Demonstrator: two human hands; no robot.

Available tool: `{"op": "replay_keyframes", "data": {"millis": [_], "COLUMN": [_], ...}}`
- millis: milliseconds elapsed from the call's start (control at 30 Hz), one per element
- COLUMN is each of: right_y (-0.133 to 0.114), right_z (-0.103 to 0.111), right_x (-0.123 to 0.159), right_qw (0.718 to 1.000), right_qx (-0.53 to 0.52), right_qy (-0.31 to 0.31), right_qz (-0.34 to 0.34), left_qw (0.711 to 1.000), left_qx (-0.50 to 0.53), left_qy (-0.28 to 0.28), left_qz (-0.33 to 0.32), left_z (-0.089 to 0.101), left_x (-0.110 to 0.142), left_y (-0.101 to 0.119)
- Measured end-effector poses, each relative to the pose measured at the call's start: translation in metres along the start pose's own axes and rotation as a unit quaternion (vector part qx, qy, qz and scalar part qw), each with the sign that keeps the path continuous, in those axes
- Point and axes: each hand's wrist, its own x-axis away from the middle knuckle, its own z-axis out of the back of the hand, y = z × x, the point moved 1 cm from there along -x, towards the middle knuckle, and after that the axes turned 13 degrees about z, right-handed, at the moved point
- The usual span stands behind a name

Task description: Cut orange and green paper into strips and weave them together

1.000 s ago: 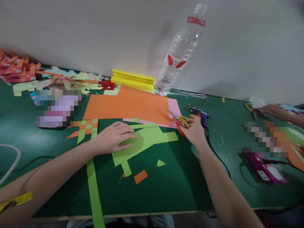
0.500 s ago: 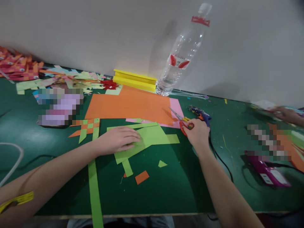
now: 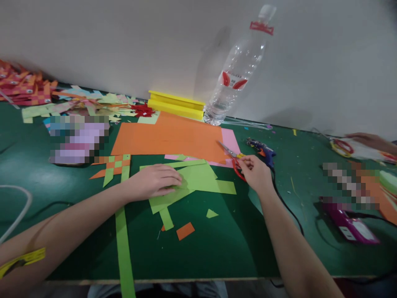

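My left hand (image 3: pixel 158 182) lies flat with its fingers stretched over light green paper pieces (image 3: pixel 198 178). In my right hand (image 3: pixel 256 169) is a pair of scissors (image 3: pixel 229 150) with red and yellow handles; its blades point away to the left over orange paper (image 3: pixel 167 138). Beneath that sheet a pink sheet (image 3: pixel 230 138) shows at the right edge. Left of my left hand lies a woven orange and green paper fish (image 3: pixel 116 164), and a long green strip (image 3: pixel 123 244) passes under my wrist. A green scrap (image 3: pixel 212 213) and an orange rectangle (image 3: pixel 185 231) lie nearer me.
A plastic bottle (image 3: pixel 237 66) leans against the wall beside a yellow channel-shaped piece (image 3: pixel 176 105). A blue glue gun (image 3: pixel 262 147) with a cord lies right of the scissors. Paper scraps (image 3: pixel 89 101) line the back left. Another person's hand (image 3: pixel 370 140) reaches in at right, above a purple device (image 3: pixel 350 223).
My right hand and the scissors have shifted slightly left. The green paper piece's right end has dropped a little. At right, the other person's hand has moved left. My left hand hardly moves.
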Motion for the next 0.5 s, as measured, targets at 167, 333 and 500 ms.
{"op": "replay_keyframes", "data": {"millis": [167, 333, 500], "right_y": [-0.019, -0.053, -0.074], "right_z": [0.000, 0.001, 0.004], "right_x": [0.004, 0.017, 0.030], "right_qw": [0.993, 0.943, 0.886], "right_qx": [-0.043, -0.039, -0.051], "right_qy": [0.047, -0.078, -0.224], "right_qz": [0.096, 0.322, 0.402], "left_qw": [0.999, 0.999, 0.998], "left_qx": [-0.011, -0.025, -0.054], "left_qy": [0.031, 0.038, 0.028], "left_qz": [-0.001, -0.003, -0.019], "left_z": [0.002, 0.002, 0.004], "left_x": [0.000, 0.001, 0.000], "left_y": [0.002, 0.004, 0.005]}}
